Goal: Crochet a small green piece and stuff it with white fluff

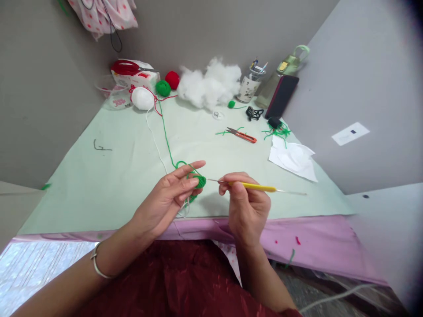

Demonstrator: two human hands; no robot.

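Between the thumb and fingers of the left hand point(172, 189), near the front edge of the table point(132, 189), is a small green piece point(201, 181), pinched firmly while the index finger stretches out straight above it. The fingers of the right hand point(248, 203) are closed around the yellow handle of a hook point(259, 187), whose thin tip points at the edge of the piece; whether it touches, I cannot tell. Loose green loops lie around the left fingers, and below them hang some white strands point(183, 212). From there the green yarn point(167, 140) goes back over the table to the green ball point(163, 88), which sits beside the red ball point(172, 80) and the white ball point(142, 98). As I judge, the work is at an early stage: one little patch of stitches is formed, but it is not cut free from its yarn, so the piece looks unfinished. Behind, the stuffing point(208, 86) lies in a fluffy heap, apart from the piece. The snips point(243, 135) rest farther to the right, out of both hands, near green scraps point(280, 131) and white paper point(293, 159).
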